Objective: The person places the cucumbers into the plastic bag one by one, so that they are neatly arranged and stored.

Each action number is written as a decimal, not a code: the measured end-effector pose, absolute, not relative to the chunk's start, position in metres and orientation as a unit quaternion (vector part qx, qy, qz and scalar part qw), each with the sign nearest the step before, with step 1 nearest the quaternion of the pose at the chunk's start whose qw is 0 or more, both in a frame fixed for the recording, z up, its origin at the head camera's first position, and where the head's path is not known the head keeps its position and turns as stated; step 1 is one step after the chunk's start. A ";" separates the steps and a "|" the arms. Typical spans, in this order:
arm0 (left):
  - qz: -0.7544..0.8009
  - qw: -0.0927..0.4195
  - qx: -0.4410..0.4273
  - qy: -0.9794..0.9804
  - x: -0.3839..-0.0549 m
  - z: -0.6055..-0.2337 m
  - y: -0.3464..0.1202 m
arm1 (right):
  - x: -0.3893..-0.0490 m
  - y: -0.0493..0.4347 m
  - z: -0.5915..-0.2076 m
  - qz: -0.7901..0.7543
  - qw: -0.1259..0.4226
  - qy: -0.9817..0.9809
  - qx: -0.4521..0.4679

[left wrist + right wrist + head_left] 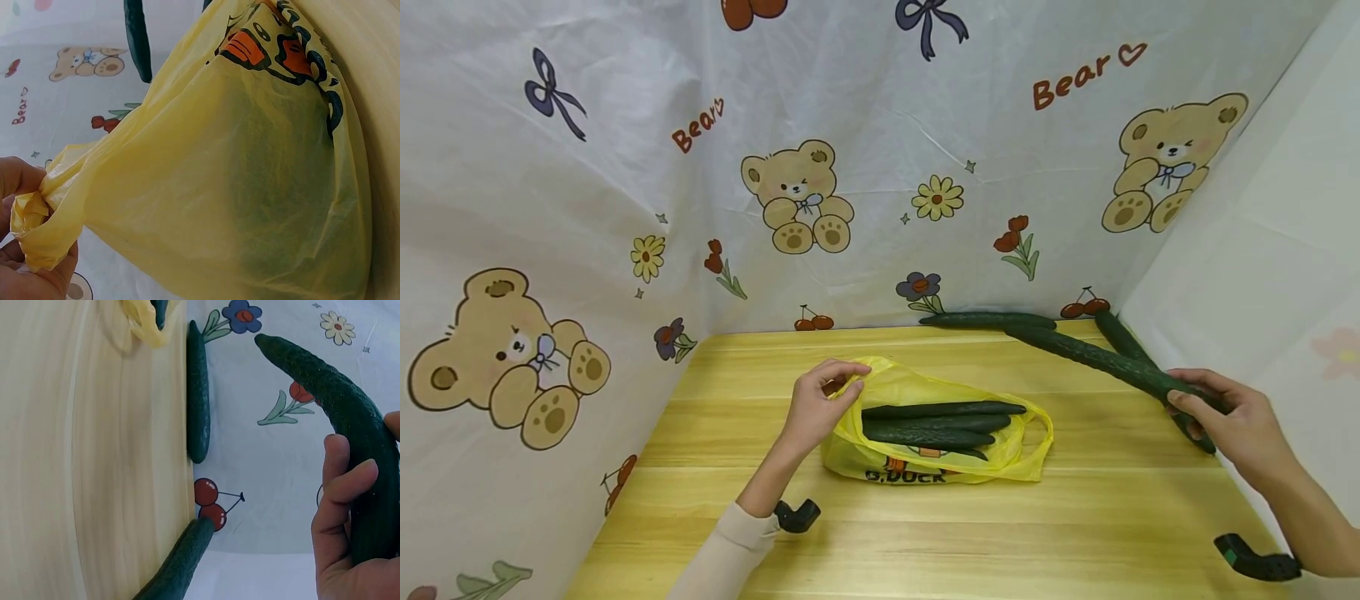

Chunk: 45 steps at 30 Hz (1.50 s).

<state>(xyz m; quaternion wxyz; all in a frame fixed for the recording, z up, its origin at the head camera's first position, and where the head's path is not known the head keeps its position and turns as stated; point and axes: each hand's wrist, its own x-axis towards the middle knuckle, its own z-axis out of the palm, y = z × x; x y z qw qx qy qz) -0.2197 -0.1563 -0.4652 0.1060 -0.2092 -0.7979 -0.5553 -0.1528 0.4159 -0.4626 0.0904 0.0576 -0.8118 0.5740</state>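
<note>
My left hand pinches the gathered upper edge of a yellow plastic bag, lifting that side. Several cucumbers lie side by side inside, showing through the bag's mouth, which faces right. In the left wrist view the bunched plastic sits between thumb and fingers. My right hand grips one long dark green cucumber near its right end; it slants up and left, raised over the table. The right wrist view shows fingers curled round this cucumber.
At the table's back edge lies one cucumber. Another cucumber rests at the back right, partly behind the held one. Cloth walls with printed bears enclose the wooden table at the left, back and right.
</note>
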 end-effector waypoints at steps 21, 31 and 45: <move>-0.555 0.107 -0.211 -0.798 -0.223 -0.470 -0.157 | -0.154 0.385 -0.470 0.557 0.013 -0.812 0.171; -0.551 0.105 -0.208 -0.802 -0.224 -0.469 -0.156 | -0.162 0.364 -0.479 0.554 -0.016 -0.806 0.206; -0.563 0.097 -0.206 -0.794 -0.220 -0.464 -0.156 | -0.192 0.318 -0.477 0.531 -0.048 -0.822 0.199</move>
